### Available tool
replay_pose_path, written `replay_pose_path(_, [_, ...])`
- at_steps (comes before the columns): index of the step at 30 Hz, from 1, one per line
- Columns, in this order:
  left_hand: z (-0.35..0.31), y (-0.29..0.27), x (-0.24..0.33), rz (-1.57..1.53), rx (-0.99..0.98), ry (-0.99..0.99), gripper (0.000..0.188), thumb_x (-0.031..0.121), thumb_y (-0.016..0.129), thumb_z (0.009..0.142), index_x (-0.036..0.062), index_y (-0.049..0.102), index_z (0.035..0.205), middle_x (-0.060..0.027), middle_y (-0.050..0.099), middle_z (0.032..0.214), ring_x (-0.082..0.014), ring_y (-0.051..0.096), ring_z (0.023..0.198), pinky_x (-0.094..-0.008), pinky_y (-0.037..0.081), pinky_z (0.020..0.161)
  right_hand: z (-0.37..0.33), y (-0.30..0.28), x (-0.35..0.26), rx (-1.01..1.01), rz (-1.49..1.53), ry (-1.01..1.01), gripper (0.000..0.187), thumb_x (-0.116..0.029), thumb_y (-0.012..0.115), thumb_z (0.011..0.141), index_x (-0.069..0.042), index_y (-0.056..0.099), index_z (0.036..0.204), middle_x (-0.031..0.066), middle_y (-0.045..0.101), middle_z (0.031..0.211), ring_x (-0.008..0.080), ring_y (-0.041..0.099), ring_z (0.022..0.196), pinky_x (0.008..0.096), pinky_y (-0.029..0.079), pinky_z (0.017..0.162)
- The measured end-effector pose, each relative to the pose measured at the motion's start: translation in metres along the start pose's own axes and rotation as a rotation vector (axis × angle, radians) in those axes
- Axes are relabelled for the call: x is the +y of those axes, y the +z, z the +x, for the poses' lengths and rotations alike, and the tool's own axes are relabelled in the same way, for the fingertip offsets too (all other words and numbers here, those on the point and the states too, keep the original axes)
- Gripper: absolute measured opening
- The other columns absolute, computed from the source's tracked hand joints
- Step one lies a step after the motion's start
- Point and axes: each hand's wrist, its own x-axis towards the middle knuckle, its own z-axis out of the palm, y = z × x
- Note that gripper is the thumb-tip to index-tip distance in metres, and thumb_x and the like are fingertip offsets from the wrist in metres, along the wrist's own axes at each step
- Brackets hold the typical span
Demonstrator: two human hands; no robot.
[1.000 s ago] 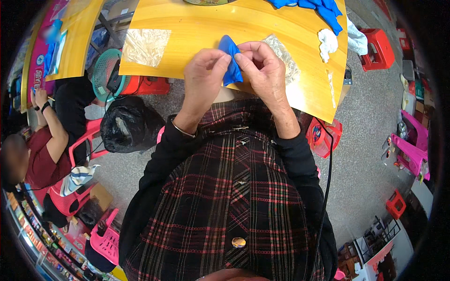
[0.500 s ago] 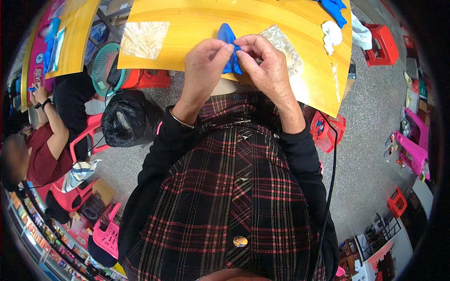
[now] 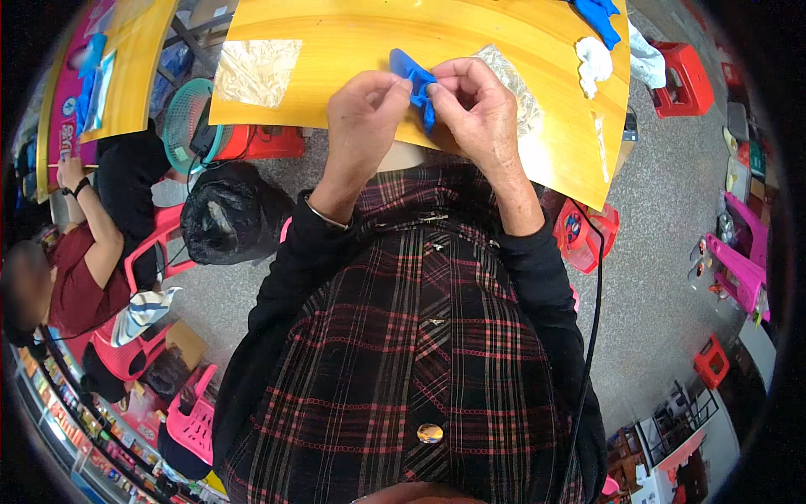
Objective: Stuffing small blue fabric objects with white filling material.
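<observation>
A small piece of bright blue fabric (image 3: 409, 65), partly bunched, is held over the near edge of the yellow wooden table (image 3: 353, 34). My left hand (image 3: 367, 118) pinches its left side between thumb and fingers. Opposite it, my right hand (image 3: 476, 107) grips the right side with thumb and forefinger. One rounded end of the cloth sticks up away from me, while a crumpled end hangs down between the hands. Just right of my right hand lies a clear plastic wrapper (image 3: 525, 101). Another crinkled clear sheet (image 3: 259, 71) lies flat to the left.
More blue fabric (image 3: 598, 17) and a white crumpled cloth (image 3: 594, 67) lie at the table's right. A red stool (image 3: 682, 80) stands beyond. Left on the floor are a black plastic bag (image 3: 227, 214) and a green basket (image 3: 179, 126). A co-worker (image 3: 88, 260) sits at the far left.
The blue cloth has turned and bunched more between my fingers, its loose end shifting slightly right. My right hand has tilted a little. The co-worker's hands have moved slightly.
</observation>
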Motion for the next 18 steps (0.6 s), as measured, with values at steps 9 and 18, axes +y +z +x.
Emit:
replay_pose_path(9, [-0.008, -0.002, 0.007, -0.308, -0.049, -0.078, 0.009, 0.007, 0.065, 0.089, 0.0008, 0.066, 0.095, -0.0001, 0.064, 0.083, -0.0072, 0.055, 0.074, -0.0214, 0.044, 0.069, -0.002, 0.002, -0.005, 0.107, -0.004, -0.042, 0.009, -0.004, 0.063, 0.083, -0.002, 0.063, 0.091, 0.0070, 0.068, 0.079, 0.0117, 0.064, 0.069, 0.0260, 0.052, 0.064])
replay_pose_path(18, [-0.012, 0.002, -0.001, -0.107, -0.017, 0.249, 0.004, 0.002, 0.063, 0.090, 0.0005, 0.062, 0.093, -0.0003, 0.059, 0.089, -0.0075, 0.053, 0.084, -0.0211, 0.042, 0.077, -0.006, 0.000, -0.020, -0.003, -0.396, -0.391, 0.013, -0.005, 0.062, 0.081, -0.002, 0.067, 0.092, 0.0134, 0.064, 0.081, 0.0313, 0.063, 0.076, 0.0379, 0.052, 0.071])
